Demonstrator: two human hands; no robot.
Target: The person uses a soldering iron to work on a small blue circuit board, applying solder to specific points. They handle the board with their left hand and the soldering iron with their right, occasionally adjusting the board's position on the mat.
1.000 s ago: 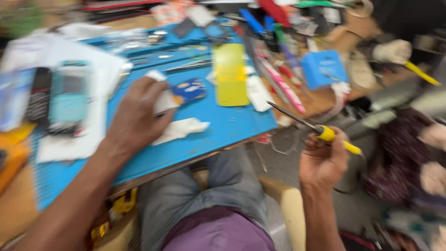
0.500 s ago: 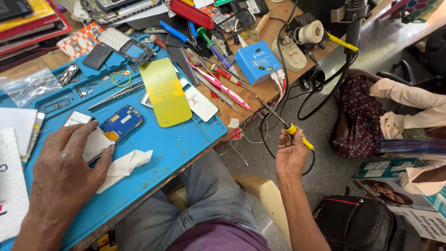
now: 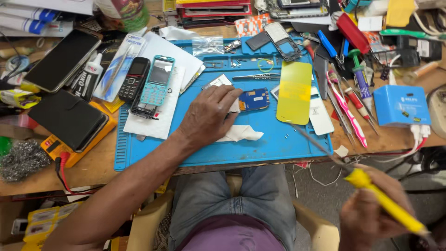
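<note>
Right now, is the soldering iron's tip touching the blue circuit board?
No. The soldering iron is in the right hand, off the mat, far from the circuit board.

You have one blue work mat (image 3: 278,148) on the desk (image 3: 93,169), and two hands: your left hand (image 3: 209,116) and your right hand (image 3: 371,214). One yellow-handled soldering iron (image 3: 385,202), one blue circuit board (image 3: 254,99), one yellow film sheet (image 3: 294,93), one white cloth (image 3: 241,134). Two keypad phones (image 3: 146,86) lie far left, one blue box (image 3: 400,106) right.
</note>
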